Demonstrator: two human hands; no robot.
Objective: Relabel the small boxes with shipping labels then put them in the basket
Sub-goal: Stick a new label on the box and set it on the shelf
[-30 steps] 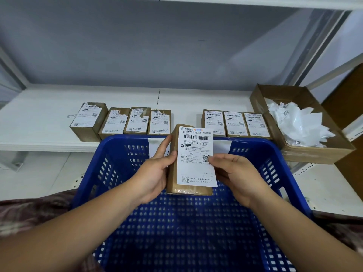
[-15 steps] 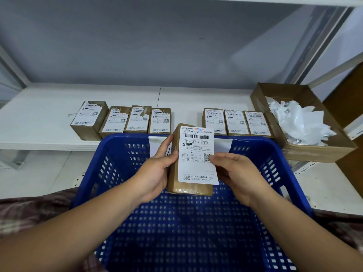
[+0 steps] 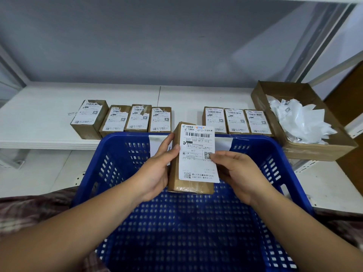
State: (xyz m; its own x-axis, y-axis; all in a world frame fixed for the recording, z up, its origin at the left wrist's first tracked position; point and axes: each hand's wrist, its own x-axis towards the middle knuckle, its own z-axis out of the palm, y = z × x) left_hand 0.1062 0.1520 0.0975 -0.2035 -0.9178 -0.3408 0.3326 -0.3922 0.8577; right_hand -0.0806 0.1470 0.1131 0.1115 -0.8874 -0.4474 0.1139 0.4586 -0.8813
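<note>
I hold a small brown box (image 3: 176,181) upright above the blue basket (image 3: 117,154). A white shipping label (image 3: 198,150) covers the box's front and overhangs its right edge. My left hand (image 3: 157,169) grips the box's left side, thumb on the label's left edge. My right hand (image 3: 237,171) pinches the label's right edge near its QR code. On the white shelf (image 3: 49,118) behind the basket stand two rows of small boxes: several with torn labels (image 3: 121,120) on the left, three with whole labels (image 3: 235,120) on the right.
An open cardboard box (image 3: 314,148) holding crumpled white label backings (image 3: 300,120) sits at the right end of the shelf. A grey wall backs the shelf. White shelf posts rise at right. The basket rests on plaid cloth (image 3: 29,213) at my lap.
The box and both hands have barely shifted. My right fingertips have slid slightly further onto the label's right edge.
</note>
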